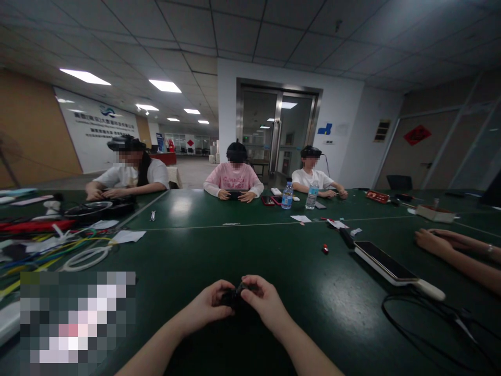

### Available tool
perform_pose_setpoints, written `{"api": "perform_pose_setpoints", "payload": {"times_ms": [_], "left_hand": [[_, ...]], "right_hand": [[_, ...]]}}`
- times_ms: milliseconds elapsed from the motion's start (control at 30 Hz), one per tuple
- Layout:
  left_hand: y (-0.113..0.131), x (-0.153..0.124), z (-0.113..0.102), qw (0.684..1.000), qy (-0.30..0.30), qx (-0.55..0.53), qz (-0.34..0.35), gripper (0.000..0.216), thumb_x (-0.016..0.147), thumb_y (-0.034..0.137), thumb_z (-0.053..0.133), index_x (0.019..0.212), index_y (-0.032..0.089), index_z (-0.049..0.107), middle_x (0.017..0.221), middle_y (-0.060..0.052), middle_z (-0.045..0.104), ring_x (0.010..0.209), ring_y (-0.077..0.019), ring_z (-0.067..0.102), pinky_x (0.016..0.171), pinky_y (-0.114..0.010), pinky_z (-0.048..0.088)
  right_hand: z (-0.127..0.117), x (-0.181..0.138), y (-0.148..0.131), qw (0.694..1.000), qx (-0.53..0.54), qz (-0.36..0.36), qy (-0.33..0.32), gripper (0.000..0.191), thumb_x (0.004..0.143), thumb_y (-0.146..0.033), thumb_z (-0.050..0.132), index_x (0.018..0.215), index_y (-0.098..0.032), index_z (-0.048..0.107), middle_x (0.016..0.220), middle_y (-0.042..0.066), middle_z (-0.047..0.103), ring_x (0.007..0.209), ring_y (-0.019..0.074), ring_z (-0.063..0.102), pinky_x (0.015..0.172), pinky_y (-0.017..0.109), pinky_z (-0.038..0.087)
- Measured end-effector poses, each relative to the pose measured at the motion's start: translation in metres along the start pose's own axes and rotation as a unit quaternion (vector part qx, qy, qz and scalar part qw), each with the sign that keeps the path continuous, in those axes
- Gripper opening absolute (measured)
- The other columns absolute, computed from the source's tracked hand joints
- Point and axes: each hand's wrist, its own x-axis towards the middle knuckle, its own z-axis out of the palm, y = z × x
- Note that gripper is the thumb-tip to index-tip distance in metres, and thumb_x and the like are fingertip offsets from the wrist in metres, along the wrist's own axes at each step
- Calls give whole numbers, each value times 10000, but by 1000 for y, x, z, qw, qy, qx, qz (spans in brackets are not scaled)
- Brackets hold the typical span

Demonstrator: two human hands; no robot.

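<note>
My left hand [207, 305] and my right hand [264, 300] meet just above the near edge of the dark green table [242, 245]. Both are closed, fingers pinched round a small black object [233, 295] held between them. The object is mostly hidden by my fingers and too dark to name. A small red item [325, 249] lies on the table beyond my right hand.
A phone on a white power bank [385, 262] with a black cable [430, 324] lies to the right. Coloured cables and white rings [78, 250] clutter the left. Three people sit at the far side with two water bottles [287, 195]. Another person's hands [434, 241] rest at right.
</note>
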Motion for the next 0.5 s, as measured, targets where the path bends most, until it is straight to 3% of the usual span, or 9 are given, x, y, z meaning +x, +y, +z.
{"api": "perform_pose_setpoints", "payload": {"times_ms": [267,500], "left_hand": [[-2,0,-1,1000,13,-3,1,378,660,155,683,982,221,494,899,2,617,781,-149,596,730,-291,415],[3,-1,0,999,48,20,-10,346,706,264,644,1010,193,494,879,-30,611,800,-181,592,732,-329,426]], "right_hand": [[-13,3,-3,990,109,10,85,330,658,-388,678,906,-185,597,889,36,627,887,192,572,829,333,431],[-30,8,7,964,221,53,138,398,688,-366,650,1039,-205,552,1020,64,597,913,197,580,808,348,457]]}}
